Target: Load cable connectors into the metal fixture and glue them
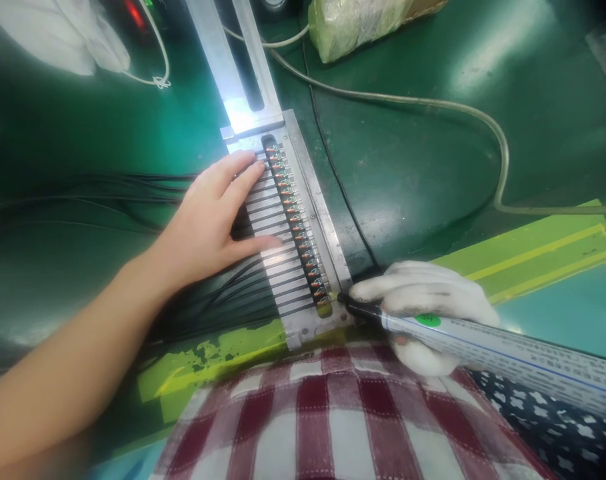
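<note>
A long metal fixture (327,213) holds a row of black cables (270,202) side by side, their stripped, coloured wire ends meeting small metal connectors (299,227) along a dark slot. Across the cables lies my bare left hand (217,213), fingers spread, with the fingertips near the upper end of the row and the thumb lower down. My right hand (423,300), in a white glove, grips a thick white pen (483,343) with printed text, a green round sticker and a black tip. That tip is at the lower end of the connector row; whether it touches cannot be told.
A slotted metal bar (257,60) extends from the fixture's top under bright light. Cables run left in a bundle (107,187). A grey cord (407,100) crosses the green table (407,173). A wrapped package (353,27) and white cloth-like item (57,33) lie behind.
</note>
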A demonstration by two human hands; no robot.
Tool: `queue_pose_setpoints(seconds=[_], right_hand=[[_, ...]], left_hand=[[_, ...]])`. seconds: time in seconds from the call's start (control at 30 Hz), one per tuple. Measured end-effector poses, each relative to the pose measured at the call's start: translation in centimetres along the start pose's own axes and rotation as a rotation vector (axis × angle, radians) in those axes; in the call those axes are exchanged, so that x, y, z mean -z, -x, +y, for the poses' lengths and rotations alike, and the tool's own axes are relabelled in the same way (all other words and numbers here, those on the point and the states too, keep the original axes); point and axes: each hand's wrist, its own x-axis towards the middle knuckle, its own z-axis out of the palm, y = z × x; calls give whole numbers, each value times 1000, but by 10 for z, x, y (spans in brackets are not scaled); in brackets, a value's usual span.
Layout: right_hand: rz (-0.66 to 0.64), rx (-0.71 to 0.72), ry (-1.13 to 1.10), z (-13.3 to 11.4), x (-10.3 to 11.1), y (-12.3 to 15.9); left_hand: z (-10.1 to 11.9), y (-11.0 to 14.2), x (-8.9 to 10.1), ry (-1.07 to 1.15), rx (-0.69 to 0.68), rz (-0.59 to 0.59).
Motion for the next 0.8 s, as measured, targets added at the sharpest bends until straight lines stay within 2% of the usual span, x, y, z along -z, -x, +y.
queue_pose_setpoints(seconds=[0.37,0.5,0.6,0.73,0.8], right_hand=[[70,-1,-5,0,-5,2],[58,17,-6,-4,1,5],[36,-25,1,-11,4,9],[-18,-39,30,-14,1,11],[7,-27,28,-13,-1,11]], left_hand=[[2,-1,0,-58,31,-23],[4,-1,1,-12,40,-6],[5,0,1,23,63,-9],[4,0,0,-20,50,-19],[4,0,0,-37,38,-18]])
